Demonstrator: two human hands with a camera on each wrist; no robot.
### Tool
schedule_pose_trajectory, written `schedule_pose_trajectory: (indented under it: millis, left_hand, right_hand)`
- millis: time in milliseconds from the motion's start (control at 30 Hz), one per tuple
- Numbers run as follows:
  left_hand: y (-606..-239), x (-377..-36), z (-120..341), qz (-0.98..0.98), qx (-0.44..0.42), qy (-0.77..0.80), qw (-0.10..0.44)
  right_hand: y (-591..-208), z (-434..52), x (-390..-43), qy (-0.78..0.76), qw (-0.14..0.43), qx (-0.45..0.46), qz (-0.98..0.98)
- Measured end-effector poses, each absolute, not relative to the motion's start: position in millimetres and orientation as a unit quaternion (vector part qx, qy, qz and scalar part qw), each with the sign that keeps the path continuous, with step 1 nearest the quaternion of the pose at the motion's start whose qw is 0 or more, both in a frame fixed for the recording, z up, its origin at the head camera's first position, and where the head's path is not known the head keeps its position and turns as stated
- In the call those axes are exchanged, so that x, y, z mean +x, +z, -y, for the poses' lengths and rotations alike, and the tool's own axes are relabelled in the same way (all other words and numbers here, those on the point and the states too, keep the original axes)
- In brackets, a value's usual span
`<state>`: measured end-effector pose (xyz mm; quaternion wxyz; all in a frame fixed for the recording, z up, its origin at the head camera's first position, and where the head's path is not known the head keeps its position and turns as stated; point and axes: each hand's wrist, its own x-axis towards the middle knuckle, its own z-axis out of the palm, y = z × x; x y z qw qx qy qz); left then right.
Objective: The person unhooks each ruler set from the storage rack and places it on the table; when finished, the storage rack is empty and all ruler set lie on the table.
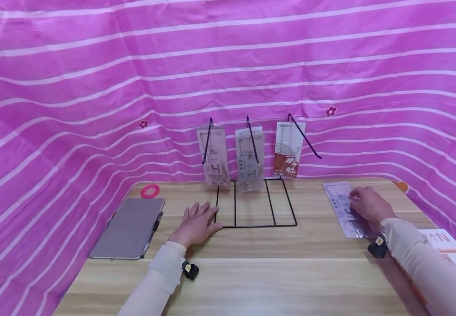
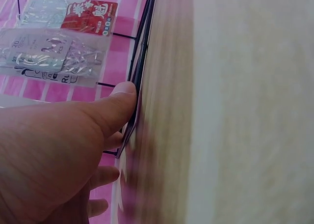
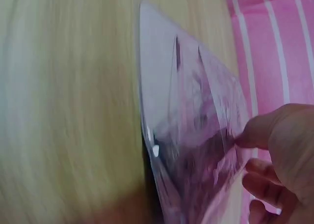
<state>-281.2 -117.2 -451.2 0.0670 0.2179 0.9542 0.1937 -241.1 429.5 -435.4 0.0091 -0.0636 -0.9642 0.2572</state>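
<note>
A pink cloth with white stripes [image 1: 228, 37] backs the wood-grain tabletop [image 1: 271, 272]. On the right, a flat clear-plastic packet with a pale printed card [image 1: 337, 208] lies under the right hand [image 1: 370, 206]; its bent fingers touch it, though whether they pinch I cannot tell. The left hand [image 1: 198, 224], loosely spread, grasps nothing beside the black wire rack [image 1: 256, 226]. Best, I judge, to take the packet by its edge, uncreased. Only the head view shows both hands; the right wrist view reveals the packet's wrinkled film close up.
</note>
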Motion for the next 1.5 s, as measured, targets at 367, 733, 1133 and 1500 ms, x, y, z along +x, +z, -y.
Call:
schedule_pose_trajectory:
  millis: [367, 733, 1133, 1500]
  left_hand:
    - [-453.4, -281.7, 119.8, -0.956, 0.211, 0.192, 0.068]
    - [-453.7, -284.7, 122.6, -0.954, 0.214, 0.200, 0.066]
    - [-453.1, -286.0, 121.2, -0.953, 0.214, 0.203, 0.065]
    - [-453.5, -282.3, 118.0, -0.952, 0.219, 0.204, 0.064]
  right_hand:
    - [-436.6, -386.3, -225.1, 0.219, 0.108, -0.027, 0.969]
    - [-431.4, -341.9, -224.7, 0.276, 0.142, 0.042, 0.950]
    - [-401.8, -306.8, -285.0, 0.402, 0.165, 0.114, 0.894]
    - [-392.0, -273.8, -329.3, 0.457, 0.265, 0.043, 0.848]
